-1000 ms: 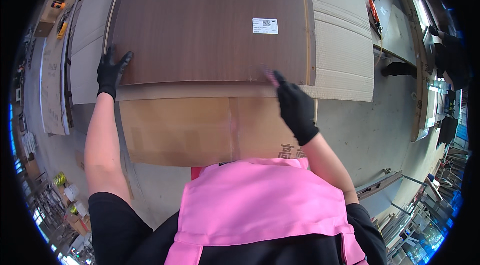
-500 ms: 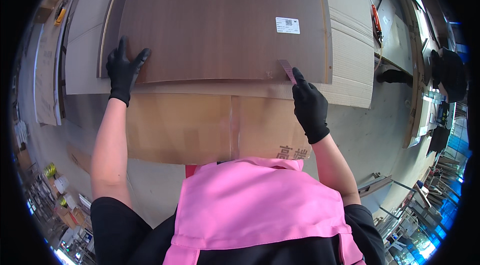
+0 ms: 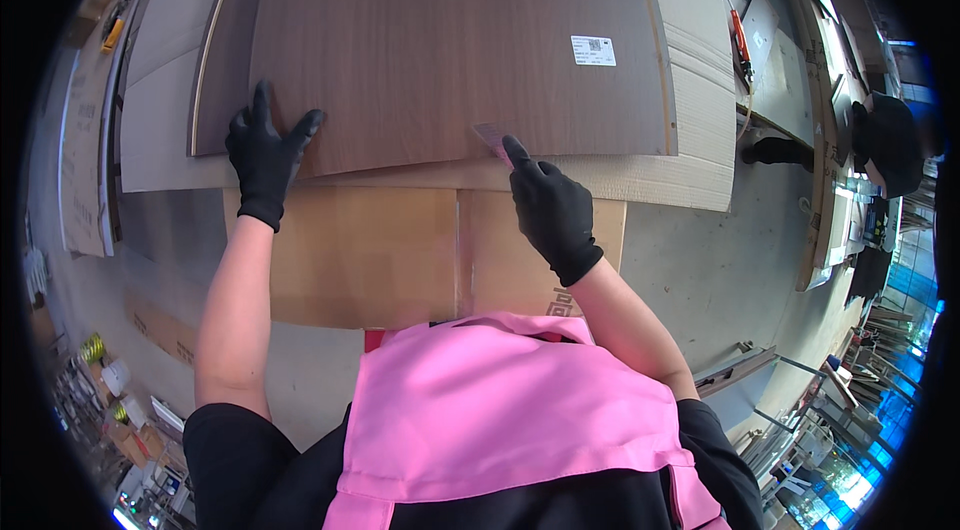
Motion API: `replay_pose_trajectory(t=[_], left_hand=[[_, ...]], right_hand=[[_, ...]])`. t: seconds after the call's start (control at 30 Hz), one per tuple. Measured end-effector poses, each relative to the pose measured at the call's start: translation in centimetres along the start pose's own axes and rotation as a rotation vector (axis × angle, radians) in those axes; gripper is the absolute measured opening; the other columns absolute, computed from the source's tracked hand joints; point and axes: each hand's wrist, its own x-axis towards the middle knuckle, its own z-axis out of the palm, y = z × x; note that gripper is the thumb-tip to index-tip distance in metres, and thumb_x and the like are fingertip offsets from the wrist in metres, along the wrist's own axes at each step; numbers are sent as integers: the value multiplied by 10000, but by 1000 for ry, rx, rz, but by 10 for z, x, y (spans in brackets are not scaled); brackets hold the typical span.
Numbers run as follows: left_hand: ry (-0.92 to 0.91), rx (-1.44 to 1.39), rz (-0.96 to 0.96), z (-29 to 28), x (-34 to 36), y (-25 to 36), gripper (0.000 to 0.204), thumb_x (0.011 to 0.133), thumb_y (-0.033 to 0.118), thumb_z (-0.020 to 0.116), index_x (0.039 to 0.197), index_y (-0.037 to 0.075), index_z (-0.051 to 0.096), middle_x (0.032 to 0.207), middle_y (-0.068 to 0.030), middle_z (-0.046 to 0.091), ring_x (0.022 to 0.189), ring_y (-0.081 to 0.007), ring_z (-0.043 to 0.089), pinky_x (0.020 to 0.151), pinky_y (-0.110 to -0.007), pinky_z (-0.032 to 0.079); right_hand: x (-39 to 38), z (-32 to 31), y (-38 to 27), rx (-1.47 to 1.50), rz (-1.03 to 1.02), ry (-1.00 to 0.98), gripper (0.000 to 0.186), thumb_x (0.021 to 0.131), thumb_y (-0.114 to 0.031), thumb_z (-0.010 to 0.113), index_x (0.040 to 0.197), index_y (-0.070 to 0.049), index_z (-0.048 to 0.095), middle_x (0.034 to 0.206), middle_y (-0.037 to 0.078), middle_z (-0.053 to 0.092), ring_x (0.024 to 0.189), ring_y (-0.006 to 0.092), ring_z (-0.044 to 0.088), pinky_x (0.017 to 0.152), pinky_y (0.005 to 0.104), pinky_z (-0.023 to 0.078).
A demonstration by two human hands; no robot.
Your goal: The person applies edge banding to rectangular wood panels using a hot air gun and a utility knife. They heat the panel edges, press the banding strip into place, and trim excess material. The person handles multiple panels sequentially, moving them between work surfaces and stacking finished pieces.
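A dark brown wood-grain board [image 3: 430,50] with a white label [image 3: 594,51] lies on top of another brown panel [image 3: 225,80], which shows along the left. My gloved left hand [image 3: 268,152] rests at the board's near left corner, thumb and fingers spread. In my gloved right hand [image 3: 548,205] is a thin, flat reddish scraper-like strip [image 3: 490,138], held with the index finger along it. Its tip is over the board's near edge, right of the middle; whether it touches the surface I cannot tell.
Corrugated cardboard [image 3: 690,130] lies under the panels. A taped brown carton [image 3: 360,260] stands between them and my pink apron [image 3: 510,410]. At the right are a red-handled tool [image 3: 740,38] on a bench and another person in dark clothing [image 3: 885,145]. Long cartons [image 3: 85,150] line the left.
The top board has slid right and turned slightly, baring more of the panel below at the left. My left hand moved slightly right with it. My right hand and the strip moved left.
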Motion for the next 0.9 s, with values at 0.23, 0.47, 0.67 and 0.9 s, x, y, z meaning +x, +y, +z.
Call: replay_pose_trajectory(t=[0.23, 0.47, 0.67, 0.9], left_hand=[[-95, -118, 223, -11, 18, -30, 882, 721, 602, 723, 1414, 146, 423, 1110, -201, 485, 1000, -329, 513, 893, -402, 435], [-381, -423, 173, -22, 44, -54, 804, 748, 478, 756, 1424, 190, 429, 1089, -157, 483, 929, -279, 520, 883, -361, 444], [-217, -490, 367, 0, 55, -67, 777, 747, 423, 771, 1416, 200, 444, 1056, -129, 470, 950, -266, 519, 910, -354, 436], [-329, -498, 199, -10, 44, -61, 787, 732, 413, 784, 1407, 189, 448, 1060, -147, 474, 932, -290, 544, 883, -372, 457]], right_hand=[[6, -24, -18, -77, 243, 54, 436, 921, -172, 495, 1356, -199, 497, 784, 98, 620, 625, 295, 609, 558, 412, 492], [17, 11, -53, 90, 35, 69, 457, 887, -138, 507, 1341, -185, 498, 835, 118, 651, 672, 301, 638, 594, 420, 510], [17, 29, -65, 110, -110, -19, 441, 901, -198, 493, 1340, -239, 508, 803, 122, 643, 686, 309, 634, 581, 457, 492], [22, 28, -73, 2, 98, 71, 411, 925, -184, 488, 1335, -199, 519, 859, 103, 659, 665, 294, 626, 588, 409, 504]])
